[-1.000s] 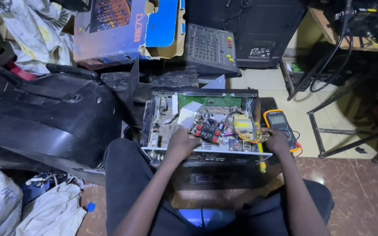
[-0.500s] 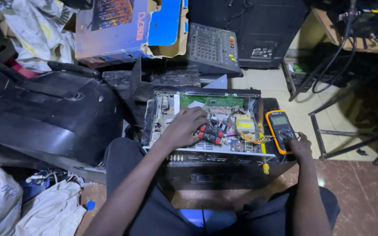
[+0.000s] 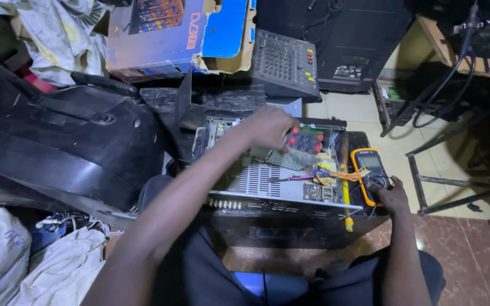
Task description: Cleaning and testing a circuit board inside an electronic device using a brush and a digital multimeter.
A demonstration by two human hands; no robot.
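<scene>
Metal, grey and perforated, forms the top panel of the opened black amplifier chassis point(image 3: 279, 187) that stands on the floor in front of the seated person's knees. The left hand point(image 3: 267, 127) reaches over the chassis to its far side, fingers curled down onto a small circuit board with red round caps point(image 3: 304, 141); whether the fingers grip the board or only press on it cannot be told. The right hand point(image 3: 391, 197) rests at the right edge of the chassis, fingers closed around the lower end of an orange-cased handheld multimeter with a grey screen point(image 3: 370, 173), which lies on the chassis top. Yellow and orange wires point(image 3: 336, 173) run between the multimeter and the interior boards. A yellow-handled probe point(image 3: 346, 204) lies along the chassis just left of the multimeter. Behind the chassis sit a grey audio mixer point(image 3: 284, 62) and a blue cardboard box point(image 3: 171, 34). A large black moulded plastic cover point(image 3: 58, 147) lies to the left.
</scene>
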